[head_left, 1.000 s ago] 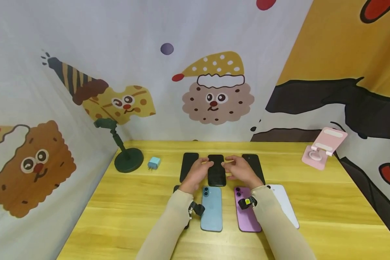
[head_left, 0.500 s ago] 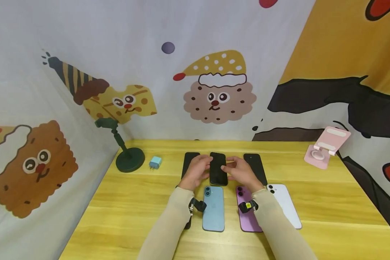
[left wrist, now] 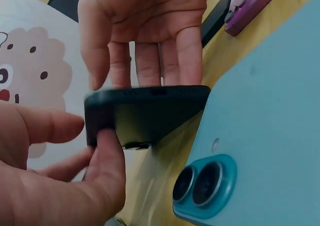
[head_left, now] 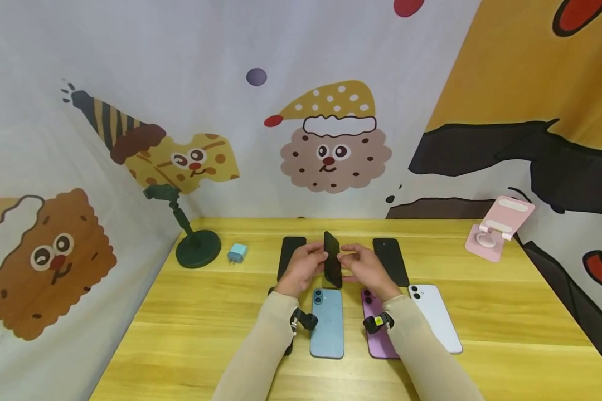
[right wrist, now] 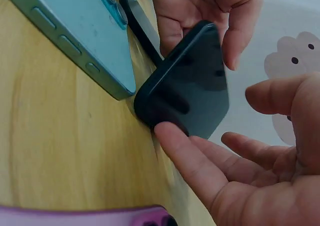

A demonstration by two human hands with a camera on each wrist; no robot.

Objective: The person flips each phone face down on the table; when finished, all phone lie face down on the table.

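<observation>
A black smartphone (head_left: 333,262) stands tilted up on its long edge between my two hands, its dark screen turned toward the right. My left hand (head_left: 301,270) holds it at its back and raised edge. In the left wrist view a left finger (left wrist: 107,156) lies against the back near the corner, the thumb (left wrist: 60,126) close by that edge. My right hand (head_left: 368,270) touches the phone with nearly straight fingers; in the right wrist view one fingertip (right wrist: 165,131) meets the screen's lower corner. The right thumb (right wrist: 270,96) is apart from it. Fingers behind the phone are partly hidden.
Black phones (head_left: 292,253) (head_left: 391,262) lie on either side. Nearer are a blue phone (head_left: 327,328), a purple one (head_left: 381,342) and a white one (head_left: 436,317), with a dark one under the left arm. Behind stand a green stand (head_left: 198,248), a blue charger (head_left: 237,253) and a pink stand (head_left: 499,223).
The middle black phone lay flat with its screen up one second ago. Its left side has since risen, and it is now tipped steeply on edge between both hands.
</observation>
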